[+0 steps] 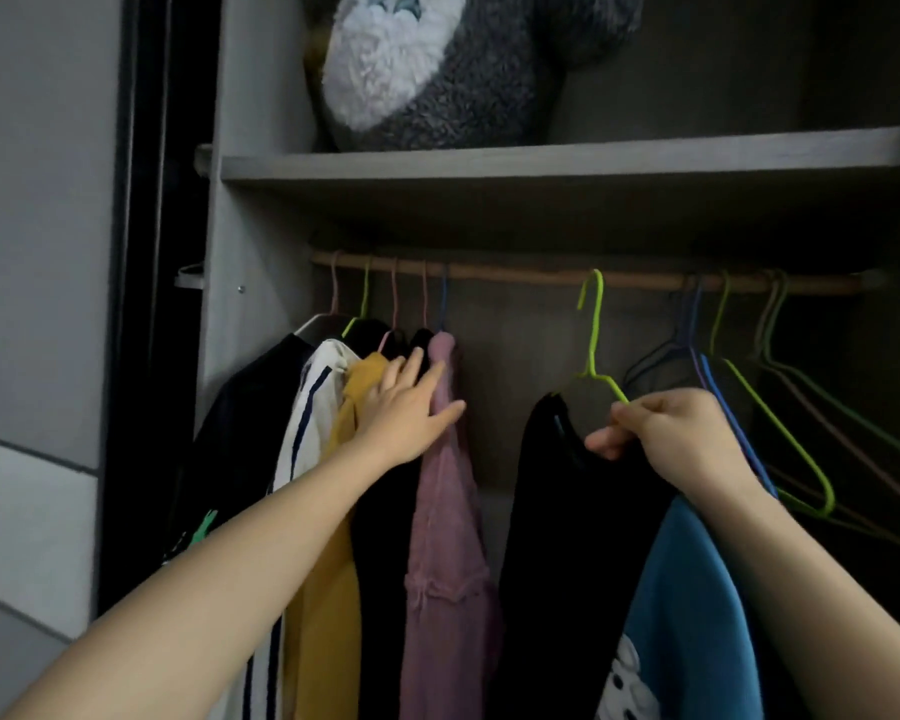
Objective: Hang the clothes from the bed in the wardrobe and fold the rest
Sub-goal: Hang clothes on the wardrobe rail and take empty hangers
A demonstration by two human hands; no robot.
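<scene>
Wardrobe [261, 96] open, wooden rail [515, 272] ran across mid-frame under a shelf [541, 158].

Right hand [671, 433], right of centre, pinched the right shoulder of a lime-green hanger [596, 335] between thumb and fingertips, with the other fingers curled in. Black top [567, 511] hung on that hanger, draped down centre frame. The hanger's hook sat level with the rail, in the gap at its middle. Couldn't tell if it was over the rail or just in front of it.

Left hand [411, 413], left of centre, had its fingers straight and slightly spread. It lay flat against the pink garment [448, 511], fingertips reaching the neck of the black garment [385, 537] beside it.

5 garments hung bunched at the rail's left end: dark top [250, 433], white striped top [307, 407], yellow garment [344, 511], then the black and the pink.

Blue garment [687, 589] with a white print sat lower right, under the right forearm. Couldn't tell what held it.

Bare wire hangers [780, 433] clustered at the rail's right end, green, blue and duller ones, tilted.

Grey-and-white plush toy [437, 70] sat on the shelf, top of frame.
</scene>
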